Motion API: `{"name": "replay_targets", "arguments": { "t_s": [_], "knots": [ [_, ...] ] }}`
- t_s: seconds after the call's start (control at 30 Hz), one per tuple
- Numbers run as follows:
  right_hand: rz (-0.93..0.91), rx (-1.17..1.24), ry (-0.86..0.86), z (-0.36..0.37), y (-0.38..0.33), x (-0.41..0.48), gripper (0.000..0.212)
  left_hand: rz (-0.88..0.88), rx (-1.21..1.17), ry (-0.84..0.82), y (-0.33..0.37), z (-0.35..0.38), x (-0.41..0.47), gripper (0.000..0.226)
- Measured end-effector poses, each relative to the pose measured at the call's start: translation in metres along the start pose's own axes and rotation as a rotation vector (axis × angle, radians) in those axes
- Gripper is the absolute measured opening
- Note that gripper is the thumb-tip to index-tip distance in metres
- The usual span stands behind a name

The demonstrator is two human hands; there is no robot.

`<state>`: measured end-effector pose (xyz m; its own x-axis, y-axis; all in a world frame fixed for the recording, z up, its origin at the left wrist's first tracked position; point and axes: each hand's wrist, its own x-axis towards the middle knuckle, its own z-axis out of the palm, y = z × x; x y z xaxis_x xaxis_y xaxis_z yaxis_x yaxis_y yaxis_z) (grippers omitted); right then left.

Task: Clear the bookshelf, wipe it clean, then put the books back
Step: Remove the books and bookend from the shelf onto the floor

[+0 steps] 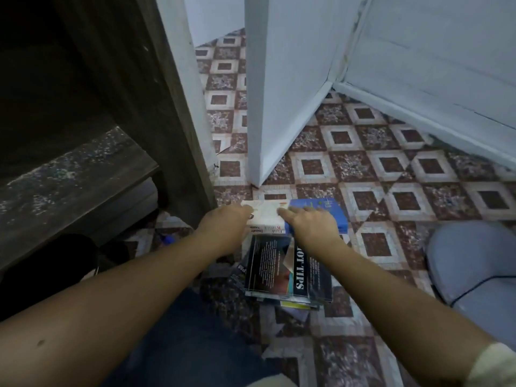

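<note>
Down on the patterned tile floor [391, 163] beside a dark wooden bookshelf [173, 107], its lower shelf board [69, 180] grey with dust and bare of books. Both arms stretched forward to two books lying flat side by side on the floor, just right of the shelf's side panel. Left hand [226, 219] at the left edge of the white book [265, 215], fingers curled, seemingly gripping that edge, though blur hides the fingertips. Right hand [310, 222] with fingers straight and spread, pressed flat where the white book meets the blue book [335, 213]. Nearer, under the right forearm, a loose stack of magazines [279, 272]. White door [279, 93] standing just beyond the books.
</note>
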<state>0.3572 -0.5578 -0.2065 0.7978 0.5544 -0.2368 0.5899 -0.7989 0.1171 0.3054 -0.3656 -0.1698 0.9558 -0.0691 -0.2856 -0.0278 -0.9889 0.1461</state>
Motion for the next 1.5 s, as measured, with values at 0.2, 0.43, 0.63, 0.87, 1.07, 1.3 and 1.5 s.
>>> {"name": "replay_targets", "arguments": {
  "t_s": [0.2, 0.43, 0.63, 0.87, 1.07, 1.3, 1.5],
  "knots": [
    [-0.015, -0.041, -0.329, 0.103, -0.016, -0.018, 0.072, -0.091, -0.125, -0.105, -0.004, 0.029, 0.004, 0.046],
    [0.102, 0.120, -0.560, 0.169, -0.032, -0.047, 0.085, -0.123, -0.170, -0.179, -0.011, 0.045, -0.001, 0.056],
    [0.044, -0.020, -0.673, 0.136, -0.027, -0.014, 0.065, -0.121, -0.141, -0.151, -0.016, 0.041, -0.008, 0.056],
    [0.089, 0.126, -0.107, 0.006, -0.050, 0.020, 0.034, -0.086, -0.025, 0.032, -0.047, 0.009, -0.037, 0.047],
    [-0.050, 0.206, 0.275, -0.118, -0.098, 0.010, 0.030, -0.160, -0.106, 0.267, -0.079, -0.034, -0.082, 0.048],
    [-0.290, 0.166, 0.458, -0.205, -0.187, -0.003, 0.032, -0.320, -0.148, 0.536, -0.141, -0.070, -0.177, 0.048],
    [-0.444, 0.173, 0.503, -0.249, -0.272, -0.006, 0.034, -0.480, -0.121, 0.736, -0.198, -0.093, -0.269, 0.044]
  ]
}}
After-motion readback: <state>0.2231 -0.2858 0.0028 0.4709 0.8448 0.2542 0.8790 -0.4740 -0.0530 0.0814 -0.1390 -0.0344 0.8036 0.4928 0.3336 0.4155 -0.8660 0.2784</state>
